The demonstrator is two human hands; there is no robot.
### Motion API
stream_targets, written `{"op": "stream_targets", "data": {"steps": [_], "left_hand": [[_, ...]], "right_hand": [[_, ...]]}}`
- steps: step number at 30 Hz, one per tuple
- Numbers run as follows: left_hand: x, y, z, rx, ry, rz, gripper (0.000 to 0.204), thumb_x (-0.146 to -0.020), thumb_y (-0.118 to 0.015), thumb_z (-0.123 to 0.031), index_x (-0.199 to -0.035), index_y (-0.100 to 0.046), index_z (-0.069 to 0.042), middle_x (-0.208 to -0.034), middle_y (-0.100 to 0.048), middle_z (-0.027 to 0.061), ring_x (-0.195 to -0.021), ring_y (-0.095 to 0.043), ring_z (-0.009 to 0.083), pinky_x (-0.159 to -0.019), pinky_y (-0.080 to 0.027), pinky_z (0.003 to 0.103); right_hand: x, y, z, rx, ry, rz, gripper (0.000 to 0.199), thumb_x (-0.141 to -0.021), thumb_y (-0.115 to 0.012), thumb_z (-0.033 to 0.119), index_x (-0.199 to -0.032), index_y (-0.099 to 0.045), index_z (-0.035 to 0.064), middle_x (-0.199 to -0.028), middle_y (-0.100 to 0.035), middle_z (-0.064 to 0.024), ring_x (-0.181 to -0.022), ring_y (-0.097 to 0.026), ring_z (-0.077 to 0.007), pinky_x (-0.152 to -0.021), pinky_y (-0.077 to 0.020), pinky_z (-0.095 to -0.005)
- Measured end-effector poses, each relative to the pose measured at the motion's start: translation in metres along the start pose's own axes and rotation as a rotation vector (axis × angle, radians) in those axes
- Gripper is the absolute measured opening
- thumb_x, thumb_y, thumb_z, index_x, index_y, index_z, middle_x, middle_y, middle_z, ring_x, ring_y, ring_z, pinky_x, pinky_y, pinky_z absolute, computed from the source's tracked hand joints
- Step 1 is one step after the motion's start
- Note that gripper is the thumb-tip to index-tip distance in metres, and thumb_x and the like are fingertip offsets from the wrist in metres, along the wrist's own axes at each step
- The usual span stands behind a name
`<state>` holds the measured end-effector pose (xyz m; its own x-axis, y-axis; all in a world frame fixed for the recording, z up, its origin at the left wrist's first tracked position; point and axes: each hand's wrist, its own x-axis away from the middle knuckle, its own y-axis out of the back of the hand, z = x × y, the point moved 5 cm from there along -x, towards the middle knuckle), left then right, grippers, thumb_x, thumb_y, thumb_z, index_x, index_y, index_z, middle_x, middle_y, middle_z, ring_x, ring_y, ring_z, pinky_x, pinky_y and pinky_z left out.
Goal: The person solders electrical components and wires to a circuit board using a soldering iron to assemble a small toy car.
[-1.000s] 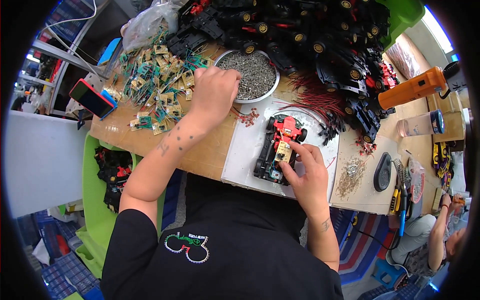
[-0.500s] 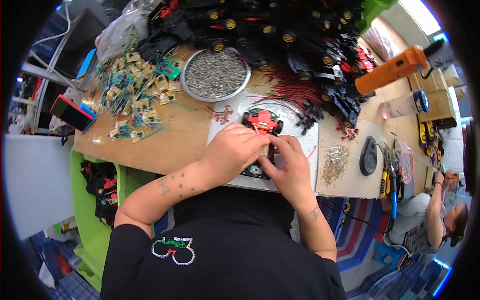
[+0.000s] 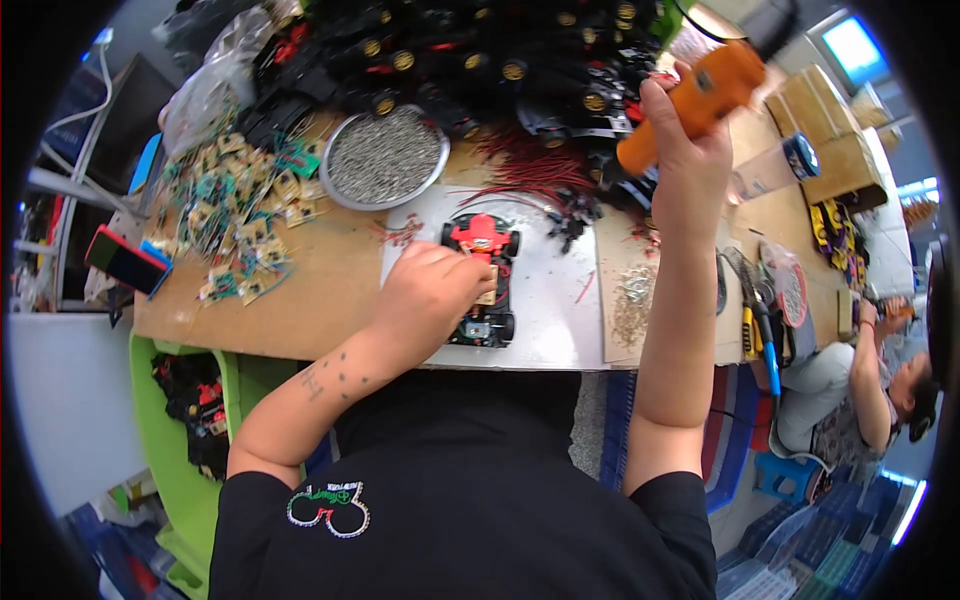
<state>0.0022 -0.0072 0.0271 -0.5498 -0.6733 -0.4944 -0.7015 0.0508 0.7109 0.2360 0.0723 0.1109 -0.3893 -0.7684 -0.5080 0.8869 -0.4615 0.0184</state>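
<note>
A toy car chassis [image 3: 492, 325], black with a red front part, lies on a white sheet [image 3: 555, 335] at the table's near edge. My left hand [image 3: 432, 288] is over its left side, fingers curled together on a small tan circuit board [image 3: 487, 290] at the middle of the chassis; the fingertips are partly hidden. Raised at the upper right, my right hand [image 3: 690, 160] is wrapped round an orange electric screwdriver [image 3: 710, 90], slightly blurred, its lower end pointing down and left.
A metal bowl of screws [image 3: 385, 158] stands beyond the chassis. Wired circuit boards [image 3: 240, 210] are heaped at left, black toy car bodies [image 3: 480, 50] at the back. Red wires [image 3: 540, 165], a clear jar [image 3: 765, 175] and a soldering iron [image 3: 768, 345] lie rightward. A co-worker [image 3: 860, 390] sits far right.
My right hand has left the chassis, gone up and right and taken hold of the orange electric screwdriver, which is now tilted. My left hand stays on the circuit board. The view has shifted slightly.
</note>
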Motion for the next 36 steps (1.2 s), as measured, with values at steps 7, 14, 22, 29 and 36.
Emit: {"op": "stream_targets", "data": {"steps": [7, 14, 22, 29, 36], "left_hand": [[0.006, -0.006, 0.004, -0.023, 0.016, -0.060, 0.016, -0.079, -0.076, -0.016, -0.086, -0.063, -0.008, -0.077, -0.064, 0.0046, -0.076, -0.063, 0.0232, -0.077, -0.046, 0.037], [0.007, -0.006, 0.004, -0.043, 0.007, -0.062, 0.019, -0.077, -0.077, -0.018, -0.087, -0.063, -0.010, -0.077, -0.064, 0.0039, -0.075, -0.062, 0.0226, -0.075, -0.045, 0.036], [0.009, -0.007, 0.001, -0.089, -0.017, -0.032, 0.021, -0.075, -0.076, -0.014, -0.091, -0.063, -0.009, -0.082, -0.066, 0.0034, -0.080, -0.063, 0.0220, -0.078, -0.045, 0.037], [0.011, -0.006, -0.001, -0.137, -0.032, -0.007, 0.018, -0.080, -0.067, -0.012, -0.096, -0.063, -0.008, -0.086, -0.067, 0.0039, -0.082, -0.064, 0.0211, -0.081, -0.045, 0.037], [0.013, -0.005, 0.005, -0.065, -0.009, -0.040, 0.018, -0.081, -0.063, -0.010, -0.099, -0.065, -0.009, -0.083, -0.066, 0.0035, -0.080, -0.063, 0.0218, -0.081, -0.045, 0.036]], "right_hand": [[0.071, -0.041, 0.024, -0.584, -0.225, 0.346, 0.031, -0.093, -0.061, 0.022, -0.112, -0.056, -0.0014, -0.093, -0.060, -0.0103, -0.070, -0.058, -0.0150, -0.066, -0.0468, -0.0302], [0.090, -0.046, 0.054, -0.584, -0.086, 0.423, 0.047, -0.097, -0.052, 0.046, -0.109, -0.050, 0.0012, -0.091, -0.050, -0.0094, -0.065, -0.051, -0.0159, -0.060, -0.0415, -0.0303], [0.100, -0.050, 0.059, -0.593, -0.084, 0.473, 0.046, -0.097, -0.053, 0.046, -0.108, -0.050, 0.0016, -0.086, -0.049, -0.0082, -0.064, -0.050, -0.0149, -0.059, -0.0408, -0.0295], [0.105, -0.050, 0.060, -0.532, -0.091, 0.423, 0.041, -0.096, -0.056, 0.040, -0.108, -0.050, 0.0013, -0.085, -0.050, -0.0081, -0.063, -0.050, -0.0148, -0.058, -0.0419, -0.0289], [0.112, -0.053, 0.053, -0.524, -0.145, 0.393, 0.035, -0.093, -0.063, 0.031, -0.105, -0.050, 0.0005, -0.078, -0.053, -0.0067, -0.063, -0.053, -0.0133, -0.057, -0.0451, -0.0268]]}}
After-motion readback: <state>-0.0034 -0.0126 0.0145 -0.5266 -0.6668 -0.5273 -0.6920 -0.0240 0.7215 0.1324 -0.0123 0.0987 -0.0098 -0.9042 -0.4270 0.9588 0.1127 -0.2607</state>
